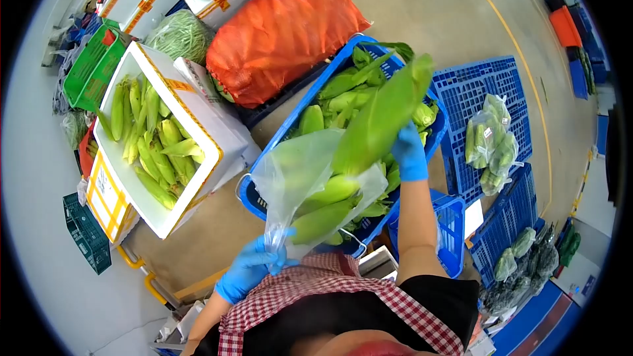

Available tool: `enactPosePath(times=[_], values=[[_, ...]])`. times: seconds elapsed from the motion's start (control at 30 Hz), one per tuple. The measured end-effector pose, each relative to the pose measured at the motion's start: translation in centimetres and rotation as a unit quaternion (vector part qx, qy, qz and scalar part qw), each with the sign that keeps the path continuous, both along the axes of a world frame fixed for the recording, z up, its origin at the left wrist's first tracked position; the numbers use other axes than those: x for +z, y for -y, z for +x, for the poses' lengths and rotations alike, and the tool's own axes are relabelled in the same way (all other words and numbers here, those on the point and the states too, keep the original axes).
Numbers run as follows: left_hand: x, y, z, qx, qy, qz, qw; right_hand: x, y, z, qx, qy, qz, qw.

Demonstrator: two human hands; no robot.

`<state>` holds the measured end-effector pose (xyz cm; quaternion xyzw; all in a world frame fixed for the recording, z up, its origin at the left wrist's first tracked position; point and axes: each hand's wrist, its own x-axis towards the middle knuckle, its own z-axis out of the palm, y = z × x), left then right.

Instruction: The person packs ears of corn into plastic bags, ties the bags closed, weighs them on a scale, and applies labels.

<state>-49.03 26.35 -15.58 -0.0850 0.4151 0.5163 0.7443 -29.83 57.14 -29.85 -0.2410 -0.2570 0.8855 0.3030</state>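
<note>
A person's blue-gloved left hand (254, 265) pinches the near part of a clear plastic bag (283, 168), fingertips pressed together on the film. The blue-gloved right hand (407, 148) grips a large green ear of corn in its husk (382, 115), fingers partly hidden behind it. The ear slants up and away from the left hand, its lower end overlapping the bag; whether it is inside cannot be told. Two more husked ears (323, 221) lie in the bag, just beyond the left hand.

Below both hands is a blue plastic crate (310, 95) full of corn and loose husks. Its rim surrounds the work, and a wire handle (354, 240) sticks out on the near side, between the hands. Left of the left hand, a strip of bare floor (198, 240) separates the crate from a white foam box (210, 145) of slimmer corn ears. Beyond the crate, a bulging orange mesh sack (283, 36) blocks the far left; open floor (422, 10) lies ahead of the right hand. To its right, blue pallets (455, 109) bearing bagged produce (488, 135) crowd the crate, and a smaller blue crate (452, 224) stands by the right forearm.
</note>
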Motion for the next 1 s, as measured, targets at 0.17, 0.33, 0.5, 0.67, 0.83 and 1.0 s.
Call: enactPosePath(times=[0.17,0.33,0.5,0.67,0.83,1.0], values=[[1.1,-2.5,-0.2,0.087,0.067,0.099,0.989,7.7,6.1,0.0,0.225,0.196,0.4,0.866],[0.4,-1.9,-1.1,0.168,0.103,0.093,0.976,3.7,7.5,-2.7,0.326,0.17,0.573,0.732],[0.4,-1.1,-1.4,0.191,0.079,0.052,0.977,-4.9,-7.9,0.0,-0.136,0.315,0.269,0.9],[-0.2,-0.1,-1.1,0.147,0.055,-0.008,0.988,-16.7,-14.2,6.6,0.132,0.794,0.464,0.371],[-0.1,0.1,-0.6,0.127,0.049,-0.022,0.99,-21.1,-14.8,6.6,0.277,0.841,0.405,0.227],[-0.6,-0.5,-1.1,0.122,0.033,0.008,0.992,-12.6,-14.0,8.2,0.212,0.769,0.213,0.564]])
